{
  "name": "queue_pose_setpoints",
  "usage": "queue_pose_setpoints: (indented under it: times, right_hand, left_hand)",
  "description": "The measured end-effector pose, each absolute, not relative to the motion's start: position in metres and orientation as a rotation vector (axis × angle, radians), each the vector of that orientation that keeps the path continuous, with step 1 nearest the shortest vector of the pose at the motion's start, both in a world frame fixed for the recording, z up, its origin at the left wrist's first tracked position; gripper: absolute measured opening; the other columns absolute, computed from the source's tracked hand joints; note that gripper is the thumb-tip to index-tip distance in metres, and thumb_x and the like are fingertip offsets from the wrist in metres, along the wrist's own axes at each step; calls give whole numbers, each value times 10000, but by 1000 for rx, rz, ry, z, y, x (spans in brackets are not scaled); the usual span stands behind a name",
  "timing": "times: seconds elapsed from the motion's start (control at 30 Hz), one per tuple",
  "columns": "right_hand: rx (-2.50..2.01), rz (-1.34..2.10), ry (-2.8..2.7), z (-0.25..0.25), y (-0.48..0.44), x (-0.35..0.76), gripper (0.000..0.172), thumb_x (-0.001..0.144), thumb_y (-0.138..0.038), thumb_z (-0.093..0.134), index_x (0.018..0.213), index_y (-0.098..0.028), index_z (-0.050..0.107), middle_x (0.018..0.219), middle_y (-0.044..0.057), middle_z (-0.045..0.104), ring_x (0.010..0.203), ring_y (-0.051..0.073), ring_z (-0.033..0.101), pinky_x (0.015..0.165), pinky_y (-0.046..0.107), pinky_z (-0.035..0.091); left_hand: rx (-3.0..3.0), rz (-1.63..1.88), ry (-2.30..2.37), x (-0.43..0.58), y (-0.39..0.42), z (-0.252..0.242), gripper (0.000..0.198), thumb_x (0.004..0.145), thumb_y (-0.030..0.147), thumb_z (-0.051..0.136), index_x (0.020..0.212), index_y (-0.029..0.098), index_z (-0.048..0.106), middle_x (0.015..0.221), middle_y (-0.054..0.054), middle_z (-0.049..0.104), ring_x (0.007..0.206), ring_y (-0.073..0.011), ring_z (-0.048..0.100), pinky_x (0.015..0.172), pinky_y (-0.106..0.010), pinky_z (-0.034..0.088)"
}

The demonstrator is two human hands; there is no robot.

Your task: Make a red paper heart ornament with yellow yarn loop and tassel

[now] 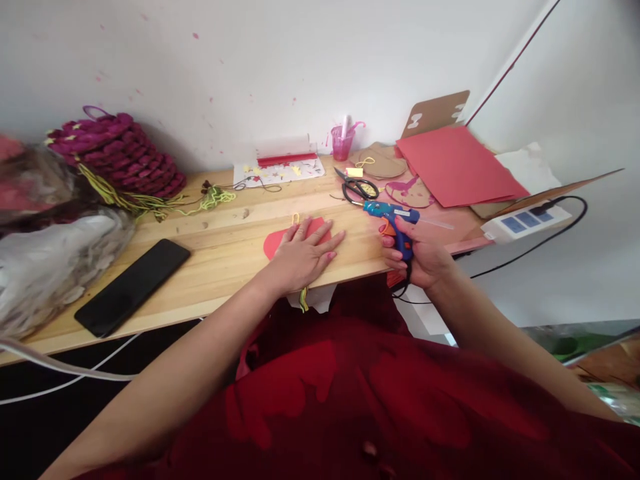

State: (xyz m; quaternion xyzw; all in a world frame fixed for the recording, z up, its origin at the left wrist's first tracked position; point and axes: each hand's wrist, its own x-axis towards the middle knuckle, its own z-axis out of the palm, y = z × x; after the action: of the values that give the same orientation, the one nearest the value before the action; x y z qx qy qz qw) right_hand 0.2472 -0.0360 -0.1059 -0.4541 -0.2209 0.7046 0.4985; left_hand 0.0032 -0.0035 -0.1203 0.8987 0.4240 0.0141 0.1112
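Along the near edge of the wooden table (210, 273), your left hand (303, 257) lies flat and spread on a red cut-out (273, 245), and your right hand (425, 257) is wrapped round a blue glue gun (393, 211) pointing left. Wood stretches between your left hand and the black phone (133, 287), giving you room there, while scissors (358, 181) and red sheets (457, 167) crowd the right side beyond the glue gun. Farther back, a magenta woven basket (117, 157) and pink cup (343, 143) rest before the white wall (250, 73) that closes the far edge.
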Motion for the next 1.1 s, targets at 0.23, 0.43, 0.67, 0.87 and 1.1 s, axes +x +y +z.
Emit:
queue_pose_setpoints:
  times: [0.23, 0.43, 0.67, 0.87, 1.1]
  right_hand:
    - [-1067, 1677, -603, -112, -37, 249, 264, 971, -395, 615, 820, -181, 588, 659, -20, 548, 449, 58, 411, 352, 155, 295]
    - [-1107, 1640, -609, -110, -38, 247, 275, 949, -414, 649, 806, -186, 597, 654, -22, 548, 449, 62, 398, 348, 163, 295]
    - [-1125, 1622, -635, -110, -38, 246, 277, 924, -431, 680, 801, -195, 604, 667, -21, 532, 461, 69, 378, 347, 173, 283]
    - [-1126, 1611, -648, -110, -39, 246, 285, 914, -445, 686, 826, -182, 620, 665, -23, 512, 465, 64, 381, 356, 171, 279]
    - [-1122, 1616, -683, -113, -40, 248, 281, 893, -453, 706, 836, -199, 601, 675, -22, 519, 466, 72, 387, 349, 183, 279]
  left_hand:
    - [2360, 299, 985, -23, 11, -111, 586, 1071, 535, 243, 1620, 335, 285, 1709, -15, 211, 1590, -325, 72, 1265, -593, 116]
    - [2442, 339, 1014, -27, 10, -121, 669, 1054, 562, 297, 1594, 173, 370, 1683, -99, 282, 1584, -279, 173, 1286, -490, 156]
    - [2515, 160, 956, -21, -8, -118, 484, 1073, 498, 311, 1527, 416, 459, 1688, 70, 262, 1592, -325, -24, 1259, -630, -6]
    - [1845, 942, 935, -40, -7, -112, 524, 993, 612, 491, 1179, 206, 765, 1317, -115, 718, 1311, -285, 616, 1195, -513, 376]
    - [1663, 1218, 1316, -74, -19, -95, 363, 813, 543, 768, 713, 195, 755, 664, -30, 744, 612, -150, 681, 672, -284, 578]
